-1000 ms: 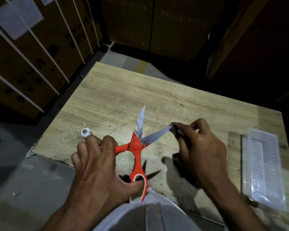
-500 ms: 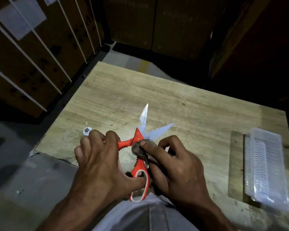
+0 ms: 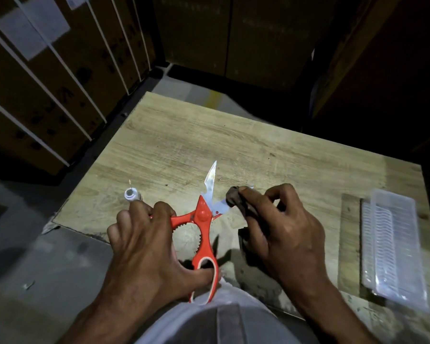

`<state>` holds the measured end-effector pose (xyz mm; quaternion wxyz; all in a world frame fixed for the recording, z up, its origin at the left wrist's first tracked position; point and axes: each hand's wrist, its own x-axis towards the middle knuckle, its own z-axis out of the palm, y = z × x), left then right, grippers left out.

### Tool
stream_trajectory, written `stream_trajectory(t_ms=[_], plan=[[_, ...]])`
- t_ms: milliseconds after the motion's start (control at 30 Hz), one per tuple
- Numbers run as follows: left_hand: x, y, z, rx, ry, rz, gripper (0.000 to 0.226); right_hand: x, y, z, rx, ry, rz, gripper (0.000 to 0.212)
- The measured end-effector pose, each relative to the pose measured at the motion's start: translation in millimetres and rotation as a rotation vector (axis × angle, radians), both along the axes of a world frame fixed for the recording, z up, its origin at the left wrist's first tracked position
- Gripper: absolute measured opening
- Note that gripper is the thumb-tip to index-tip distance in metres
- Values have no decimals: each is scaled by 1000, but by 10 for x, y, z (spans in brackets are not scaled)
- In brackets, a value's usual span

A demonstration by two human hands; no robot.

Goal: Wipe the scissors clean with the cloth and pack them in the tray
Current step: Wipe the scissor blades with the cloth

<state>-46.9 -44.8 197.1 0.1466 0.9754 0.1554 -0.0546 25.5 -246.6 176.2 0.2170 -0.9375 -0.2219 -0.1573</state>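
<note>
Red-handled scissors (image 3: 204, 219) are held spread open above the near edge of the wooden table (image 3: 233, 145). My left hand (image 3: 147, 242) grips both handle loops, thumb through the lower one. One serrated blade points up and away; the other points right. My right hand (image 3: 281, 229) pinches a small dark cloth (image 3: 233, 198) around the outer part of the right-pointing blade, hiding most of it. A clear plastic tray (image 3: 395, 244) lies on the table at the right, apart from both hands.
A small white bottle (image 3: 132, 194) stands near the table's left front corner, just beyond my left fingers. Stacked cardboard boxes with white straps (image 3: 47, 83) stand to the left and behind. Grey floor (image 3: 35, 244) lies at the lower left.
My right hand with the cloth went from the blade tip down to the pivot, then back outward along the right-pointing blade. My left hand has kept its hold on the handles.
</note>
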Motion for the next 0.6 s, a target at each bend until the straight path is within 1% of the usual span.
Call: stream_trajectory(t_ms=[33,100,167,233,333,400,467,533,600], plan=[[1,-7,0,-1,0,1,86,54,-48,-9,-26,11,-24,33],[0,-21,11,-2,20,9,88,212,-197,-60,-47,55,-138,32],[3,-29,31,17,47,11,89,360,-406,-83,55,91,-276,30],[18,-27,48,43,100,8,91,423,-589,-17,219,73,-335,28],[18,-13,60,49,146,16,93,246,-538,178,349,-4,-249,24],[15,-15,60,40,143,11,92,26,-291,246,371,53,-106,27],[13,-35,57,33,129,3,89,-145,-40,196,310,143,19,30],[17,-57,56,44,90,-3,86,-219,140,113,201,181,54,29],[9,-65,48,80,56,-11,84,-228,241,79,161,201,64,30]])
